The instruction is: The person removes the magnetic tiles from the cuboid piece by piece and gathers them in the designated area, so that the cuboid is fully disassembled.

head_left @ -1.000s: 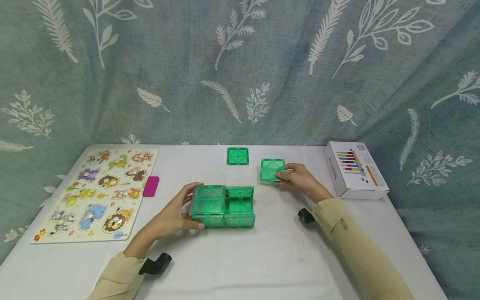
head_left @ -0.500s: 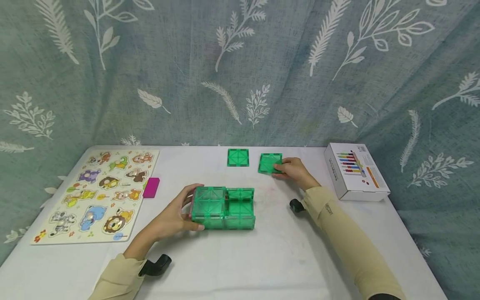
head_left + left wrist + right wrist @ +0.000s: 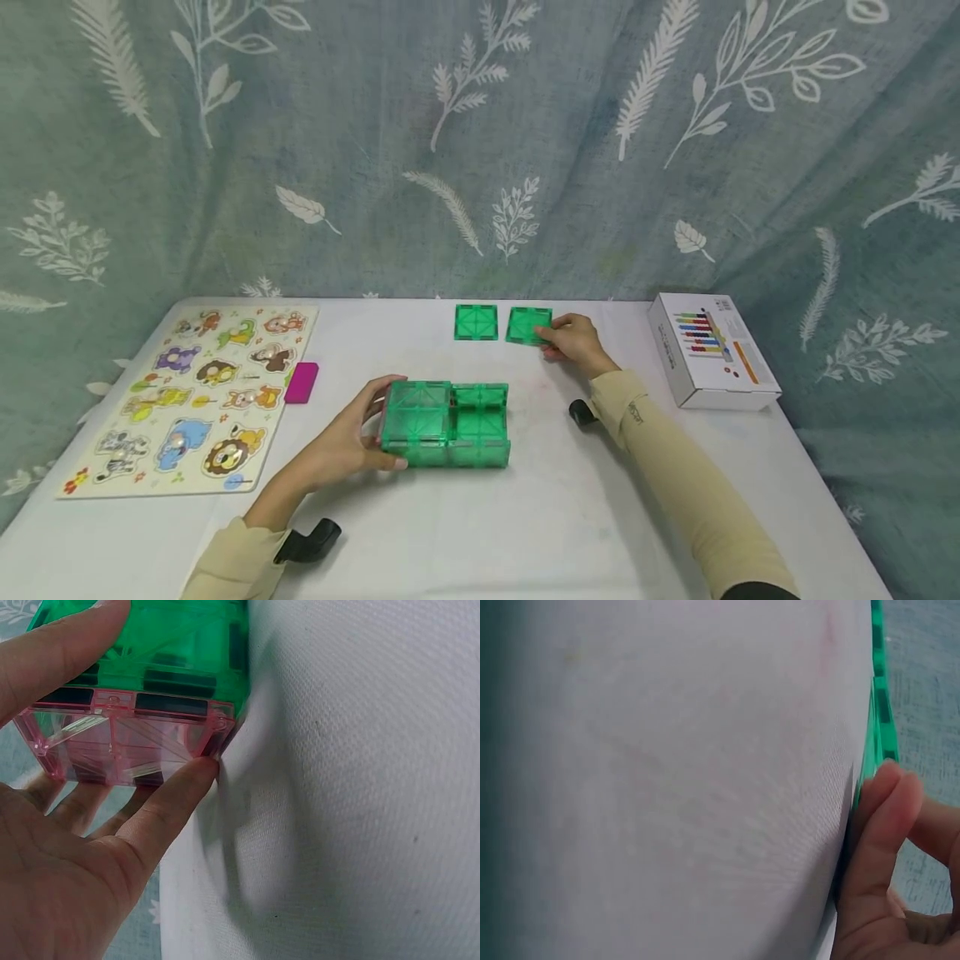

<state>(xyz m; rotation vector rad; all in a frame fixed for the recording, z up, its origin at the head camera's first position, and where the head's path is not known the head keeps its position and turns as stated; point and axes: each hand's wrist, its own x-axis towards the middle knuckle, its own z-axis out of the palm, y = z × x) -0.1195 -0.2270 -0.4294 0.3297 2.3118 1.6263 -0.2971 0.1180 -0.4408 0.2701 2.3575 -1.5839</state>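
Note:
My left hand [image 3: 347, 435] grips the left end of a long box built from clear green magnetic tiles [image 3: 444, 452]. In the left wrist view its end wall is a pink tile [image 3: 124, 746], with the thumb on a green side [image 3: 187, 652] and fingertips at the pink tile's edge. The box's left half has a green cover; its right half is uncovered on top. At the back, my right hand [image 3: 576, 340] pinches a green square tile [image 3: 527, 322] by its right edge, close to the tabletop. Just left of it, apart, lies another green square tile [image 3: 476, 322].
An animal puzzle board [image 3: 187, 400] covers the table's left side, with a magenta block [image 3: 302, 383] by its right edge. On the right stands a white box [image 3: 716, 354] with an abacus picture. A patterned curtain [image 3: 480, 150] hangs behind the white table [image 3: 480, 533].
My right hand has moved the pinched green tile back and left, closer to the other green tile and lower toward the table. The left hand keeps its grip on the box.

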